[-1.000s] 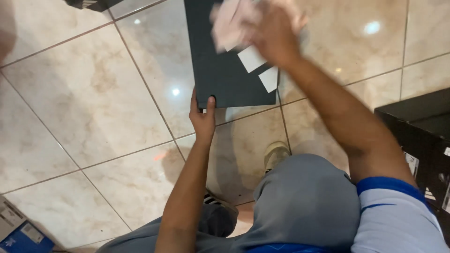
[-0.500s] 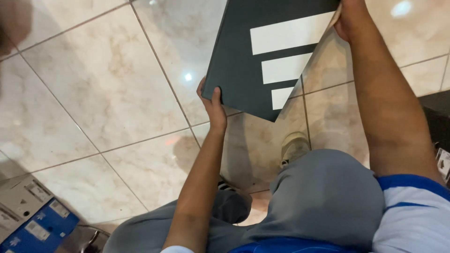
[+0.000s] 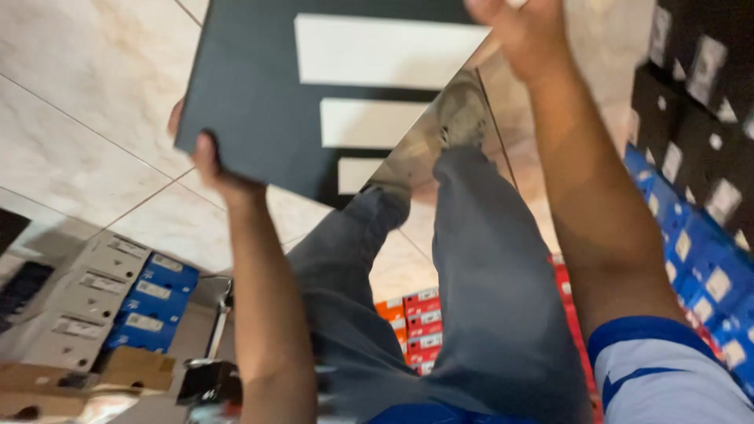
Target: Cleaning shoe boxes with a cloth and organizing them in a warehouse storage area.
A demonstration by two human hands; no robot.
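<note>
The person holds a flat, dark grey cardboard shoebox lid with three white stripes [image 3: 267,94] out in front of the body, above the glossy beige tiled floor [image 3: 86,102]. The left hand [image 3: 206,161] grips the lid's lower left corner, the thumb on the top face and the other fingers hidden beneath it. The right hand [image 3: 522,31] is raised at the lid's upper right edge near the top of the view; it appears closed on that edge, though motion blur and the frame border hide the fingers, so the exact grip cannot be told. The lid is tilted, its striped face turned towards the camera.

Below the lid the person's legs in grey trousers [image 3: 471,298] stretch towards the floor, and a blurred shoe [image 3: 462,114] shows just beside the lid's right edge. A blue and white sleeve [image 3: 667,369] covers the right upper arm.

On the left, lower down, stands a stack of grey and blue shoeboxes with white labels [image 3: 118,294], with brown cardboard boxes [image 3: 118,369] just below them. Between the legs lies a pile of red and orange shoeboxes [image 3: 412,322]. Along the right side runs a row of blue shoeboxes [image 3: 699,259], and above them dark shoeboxes with pale labels [image 3: 699,71].
</note>
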